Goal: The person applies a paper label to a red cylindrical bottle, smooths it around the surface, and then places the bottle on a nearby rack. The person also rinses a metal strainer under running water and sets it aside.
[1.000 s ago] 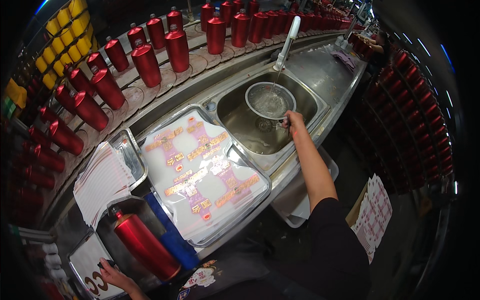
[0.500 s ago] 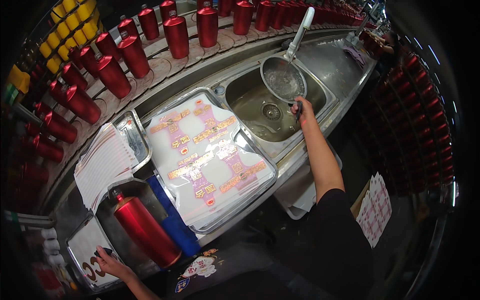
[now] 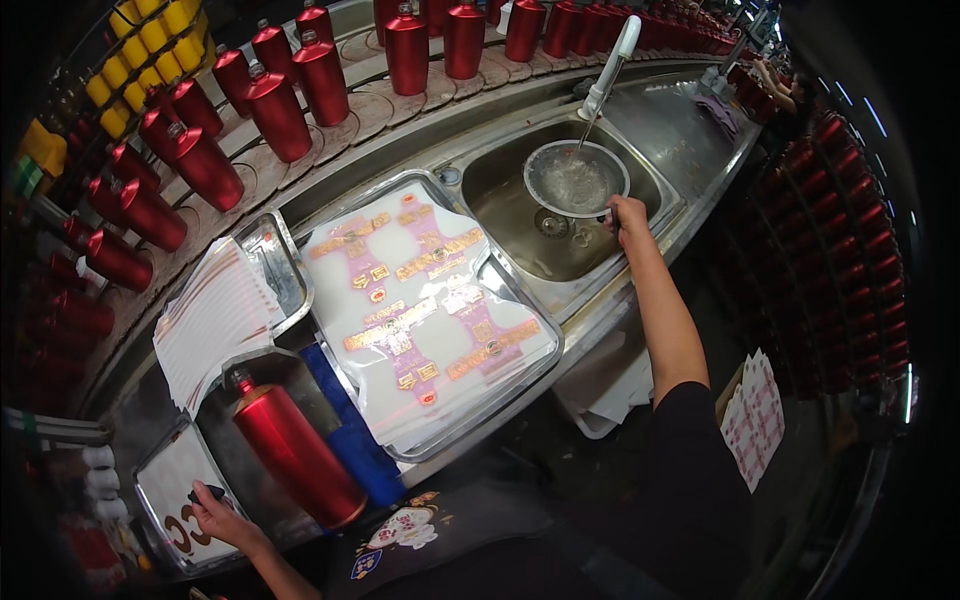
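My right hand point(image 3: 627, 217) grips the black handle of a round metal pan point(image 3: 548, 170) over the sink point(image 3: 500, 240). A white-handled tap point(image 3: 612, 70) sends a stream of water into the pan, where the surface ripples. At the lower left my left hand point(image 3: 222, 522) is closed around a small black object point(image 3: 205, 494) whose kind I cannot make out. This hand is over a white-bottomed tray point(image 3: 160, 475) with brown curled shapes in it. Just right of it lies a large red metallic bottle point(image 3: 300, 455), tilted, its neck pointing away from me.
Between my hands, a metal tray point(image 3: 470, 425) holds clear sheets printed in pink and gold. Beside it are fanned white sheets point(image 3: 215, 320) and a blue cloth point(image 3: 365, 455). Red bottles point(image 3: 280, 115) stand along the conveyor point(image 3: 370, 110) behind. Another person point(image 3: 785, 85) is at the far right.
The pan has gone from tilted to nearly level under the running tap, with my right hand following. My left hand keeps its place. Bottles on the conveyor have shifted left.
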Motion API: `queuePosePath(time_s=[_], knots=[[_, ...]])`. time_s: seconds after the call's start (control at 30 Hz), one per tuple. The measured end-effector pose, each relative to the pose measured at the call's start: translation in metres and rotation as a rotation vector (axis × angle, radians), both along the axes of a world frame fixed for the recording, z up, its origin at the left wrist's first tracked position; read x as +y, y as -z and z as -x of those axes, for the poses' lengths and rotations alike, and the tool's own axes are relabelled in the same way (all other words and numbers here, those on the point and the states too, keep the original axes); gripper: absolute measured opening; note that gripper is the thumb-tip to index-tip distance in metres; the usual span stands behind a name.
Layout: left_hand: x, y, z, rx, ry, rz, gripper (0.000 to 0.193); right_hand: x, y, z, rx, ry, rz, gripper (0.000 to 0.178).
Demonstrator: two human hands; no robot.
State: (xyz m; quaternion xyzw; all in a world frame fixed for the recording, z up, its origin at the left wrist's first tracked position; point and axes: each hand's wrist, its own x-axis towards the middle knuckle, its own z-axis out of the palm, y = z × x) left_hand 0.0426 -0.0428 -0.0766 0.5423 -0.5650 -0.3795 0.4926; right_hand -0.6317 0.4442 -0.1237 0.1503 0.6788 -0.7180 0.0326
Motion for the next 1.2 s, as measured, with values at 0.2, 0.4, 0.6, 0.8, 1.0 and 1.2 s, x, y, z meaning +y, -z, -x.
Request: queuePosePath(time_s=[0.2, 0.4, 0.6, 0.8, 1.0, 1.2], knots=[[0.002, 0.001, 0.007, 0.064, 0.024, 0.039, 0.020, 0.006, -0.007, 0.003, 0.217, -0.004, -0.198, 0.017], [0.008, -0.008, 0.014, 0.048, 0.018, 0.047, 0.016, 0.029, -0.009, 0.007, 0.313, -0.003, -0.395, 0.015], [0.007, -0.005, 0.013, 0.039, 0.035, 0.036, 0.017, 0.042, -0.011, 0.020, 0.455, 0.030, -0.537, 0.021], [0.000, 0.002, 0.001, 0.003, 0.043, -0.014, 0.022, 0.045, -0.032, 0.012, 0.507, 0.039, -0.642, 0.021], [0.000, 0.006, 0.000, -0.003, 0.012, -0.013, 0.022, 0.049, -0.057, 0.000, 0.566, 0.109, -0.984, 0.027], [0.002, 0.007, 0.002, 0.036, 0.035, -0.001, 0.022, 0.045, -0.077, -0.010, 0.691, 0.105, -1.028, 0.037]])
